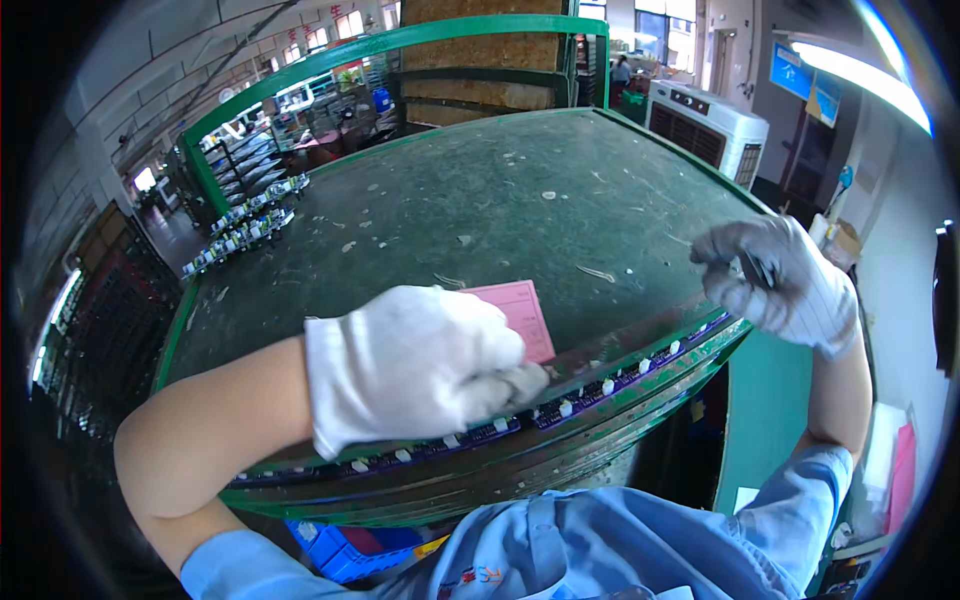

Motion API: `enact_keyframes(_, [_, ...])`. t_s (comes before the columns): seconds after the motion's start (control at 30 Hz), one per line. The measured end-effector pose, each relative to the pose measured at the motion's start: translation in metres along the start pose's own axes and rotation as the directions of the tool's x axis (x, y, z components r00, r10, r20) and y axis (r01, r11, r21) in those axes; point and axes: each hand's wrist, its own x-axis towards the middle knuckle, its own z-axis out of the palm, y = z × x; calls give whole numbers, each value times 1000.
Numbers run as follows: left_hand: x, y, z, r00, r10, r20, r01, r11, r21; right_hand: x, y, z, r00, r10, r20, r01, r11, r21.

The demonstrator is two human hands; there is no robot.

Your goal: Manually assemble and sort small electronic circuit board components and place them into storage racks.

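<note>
White work gloves cover both hands. My left hand (425, 365) is closed, its fingertips curled down at the table's front edge, over a row of narrow purple circuit boards (580, 405) with small white connectors. Whatever those fingers grip is hidden. Partly behind this hand, a pink paper form (522, 312) lies on the dark green tabletop (430, 215). Above the right front corner, my right hand (775, 285) is raised with its fingers curled in toward the thumb. I cannot make out whether anything small sits between them.
More small boards with white parts (240, 237) stand in rows at the table's far left edge. A green metal frame (400, 42) rises along the back. Beyond the right far corner stands a white air cooler (705, 125). Below the front edge is a blue plastic crate (350, 552).
</note>
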Motion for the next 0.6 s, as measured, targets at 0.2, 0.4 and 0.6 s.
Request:
enact_keyframes(0.2, [-5, -6, -22, 822, -406, -400, 371, 914, -166, -104, 31, 2, 973, 23, -232, -33, 999, -38])
enact_keyframes(0.4, [57, 70, 2, 823, -335, -459, 86, 871, -483, -210, 56, 11, 880, 398, -260, -233, 838, 494])
enact_keyframes(0.6, [153, 140, 130, 972, -60, -227, -70, 847, -528, -233, 40, 74, 846, 440, -303, 183, 294, 938])
